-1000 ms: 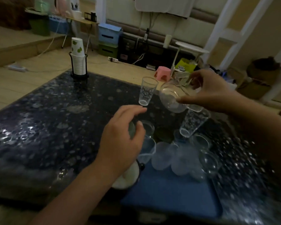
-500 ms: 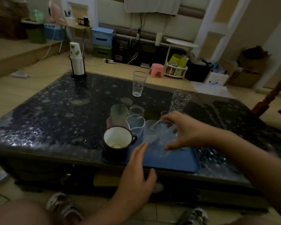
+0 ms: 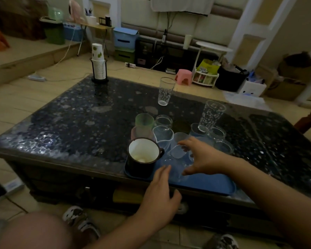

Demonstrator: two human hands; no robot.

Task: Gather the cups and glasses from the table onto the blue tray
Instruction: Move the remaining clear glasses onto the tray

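The blue tray [image 3: 210, 184] lies at the table's near edge and holds several cups. Among them are a dark mug with a white inside [image 3: 144, 155], a green frosted cup [image 3: 144, 123] and several small clear glasses. A low clear glass [image 3: 176, 152] sits mid-tray. My right hand [image 3: 203, 157] hovers just right of it, fingers spread around it without a firm grip. My left hand [image 3: 160, 200] is open at the tray's front rim, holding nothing. One tall patterned glass [image 3: 166, 91] stands alone on the dark table [image 3: 79, 123]. Another tall patterned glass [image 3: 211, 114] stands by the tray's far right corner.
A stack of paper cups in a black holder [image 3: 98, 63] stands at the table's far left corner. A pink stool [image 3: 184, 76], boxes and a white rack sit on the floor beyond the table. My knee and shoes show below the table's front edge.
My right hand has set the clear glass down on the tray and loosened its fingers. My left hand has moved up toward the tray's front rim.
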